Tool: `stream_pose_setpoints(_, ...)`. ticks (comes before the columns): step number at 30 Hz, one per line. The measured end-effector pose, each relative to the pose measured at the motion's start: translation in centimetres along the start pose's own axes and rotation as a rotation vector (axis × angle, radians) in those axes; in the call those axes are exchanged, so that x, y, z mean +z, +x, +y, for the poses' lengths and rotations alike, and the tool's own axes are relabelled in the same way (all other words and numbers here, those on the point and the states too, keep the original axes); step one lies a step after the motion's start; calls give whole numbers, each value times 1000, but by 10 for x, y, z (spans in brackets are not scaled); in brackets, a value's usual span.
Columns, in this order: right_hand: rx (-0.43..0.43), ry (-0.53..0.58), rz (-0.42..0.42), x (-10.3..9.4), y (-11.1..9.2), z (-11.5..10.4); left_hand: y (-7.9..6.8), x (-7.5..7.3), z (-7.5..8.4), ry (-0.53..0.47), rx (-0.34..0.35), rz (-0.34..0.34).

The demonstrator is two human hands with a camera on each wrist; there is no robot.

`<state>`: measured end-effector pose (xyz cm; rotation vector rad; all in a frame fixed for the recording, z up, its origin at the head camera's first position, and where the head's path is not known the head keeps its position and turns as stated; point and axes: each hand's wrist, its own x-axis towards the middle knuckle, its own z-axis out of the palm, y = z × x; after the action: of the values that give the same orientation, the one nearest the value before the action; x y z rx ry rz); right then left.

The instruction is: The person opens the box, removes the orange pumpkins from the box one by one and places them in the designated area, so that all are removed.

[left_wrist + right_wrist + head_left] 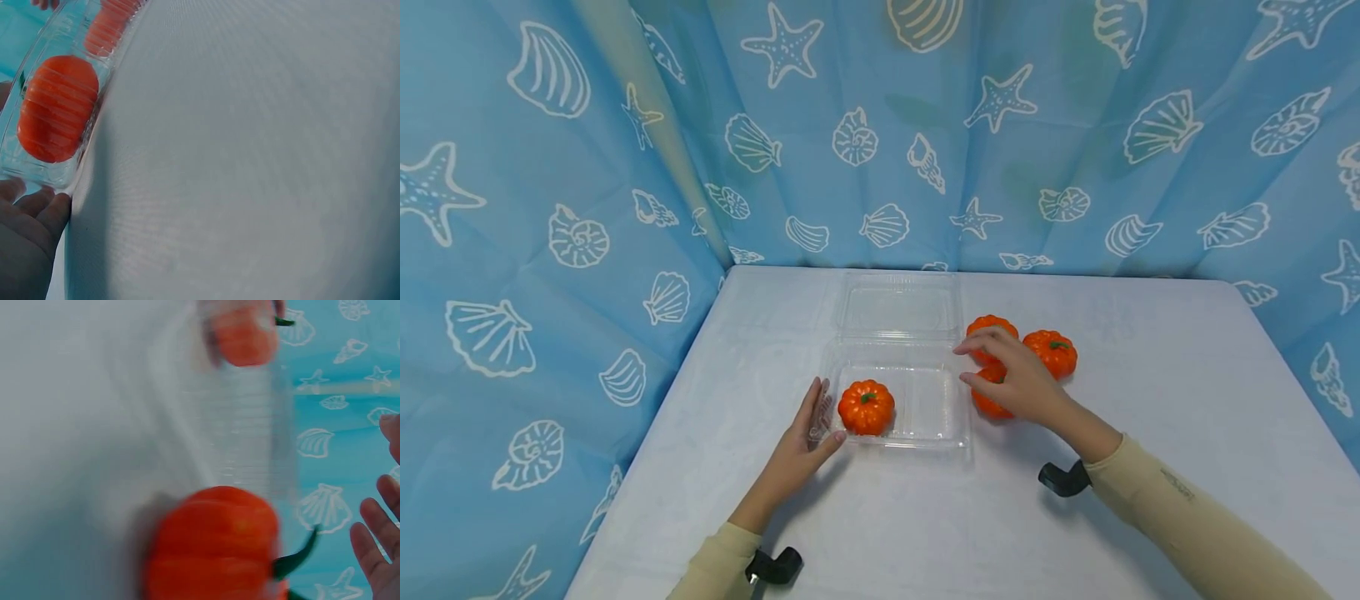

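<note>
A small orange pumpkin with a green stem sits in the left part of a clear plastic clamshell box. My left hand rests against the box's left end, its fingers extended and the thumb by the front corner. Three more pumpkins cluster right of the box: a rear one, a right one and a front one. Above that group hovers my right hand, thumb and fingers spread with nothing between them; it partly hides the rear and front pumpkins.
The box's hinged lid lies folded back behind its base. A white cloth covers the table, and a blue shell-print curtain hangs along its back and left. Each wrist carries a black camera mount.
</note>
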<state>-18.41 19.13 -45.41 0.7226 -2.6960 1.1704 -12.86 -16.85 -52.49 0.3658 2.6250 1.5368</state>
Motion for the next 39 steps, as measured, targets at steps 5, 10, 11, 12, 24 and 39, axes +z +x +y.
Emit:
stream_pose_setpoints(5, 20, 24, -54, -5, 21, -8, 0, 0, -2, 2, 6, 3)
stream_pose_setpoints(10, 34, 41, -127, -1, 35, -16, 0, -1, 1, -7, 5, 2)
stream_pose_setpoints(11, 30, 50, -137, 1, 38, -17, 0, -1, 1, -12, 3, 1)
stream_pose_setpoints(12, 24, 56, -145, 3, 40, -18, 0, -1, 2, -19, 1, -1)
stream_pose_setpoints(24, -10, 181, -246, 32, 63, -24, 2, -3, 4, -11, -13, -15)
stream_pose_setpoints(39, -16, 267, -562, 70, 86, -40, 2, -3, 2, -30, -11, -20)
